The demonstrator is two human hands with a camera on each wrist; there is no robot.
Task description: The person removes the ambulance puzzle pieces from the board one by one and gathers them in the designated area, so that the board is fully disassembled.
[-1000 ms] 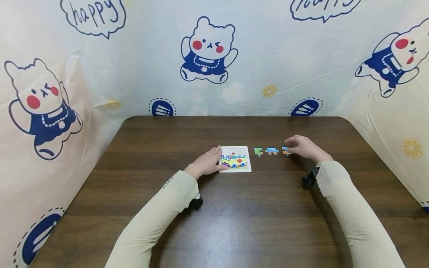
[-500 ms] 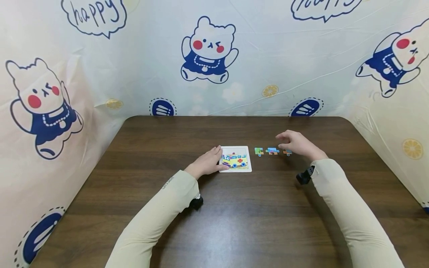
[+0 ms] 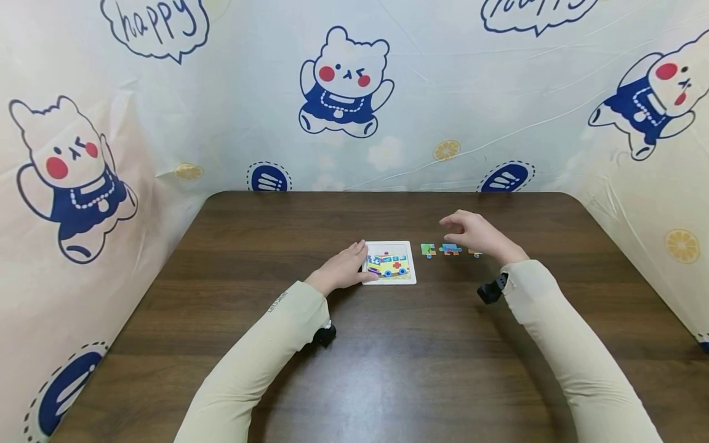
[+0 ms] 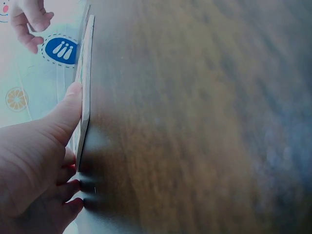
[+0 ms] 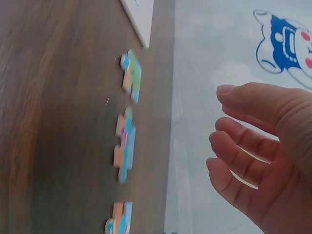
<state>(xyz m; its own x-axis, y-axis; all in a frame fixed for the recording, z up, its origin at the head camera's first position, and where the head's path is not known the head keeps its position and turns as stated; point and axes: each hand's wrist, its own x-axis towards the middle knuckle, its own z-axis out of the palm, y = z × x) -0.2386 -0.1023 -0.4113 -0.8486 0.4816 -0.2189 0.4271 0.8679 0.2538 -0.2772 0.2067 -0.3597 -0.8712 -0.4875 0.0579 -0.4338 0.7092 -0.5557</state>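
Note:
In the head view my left hand rests against the left side of a white-framed puzzle board with a yellow ambulance picture. Its thumb lies over the board's near left corner, and the other fingers are along the left side. My right hand hovers above the table, holding nothing, its fingers loosely bent. Below it are three loose puzzle pieces in a row: a green one, a blue one and a blue-orange one partly hidden by that hand. The right wrist view shows the hand apart from them.
All this stands on a dark brown wooden table. Behind the table hangs a pale cloth printed with cartoon bears. A small black camera sits at the left wrist and another black camera at the right.
My right hand has lifted away from the rightmost puzzle piece and moved left and back above the row. The left hand and the puzzle board have stayed in place.

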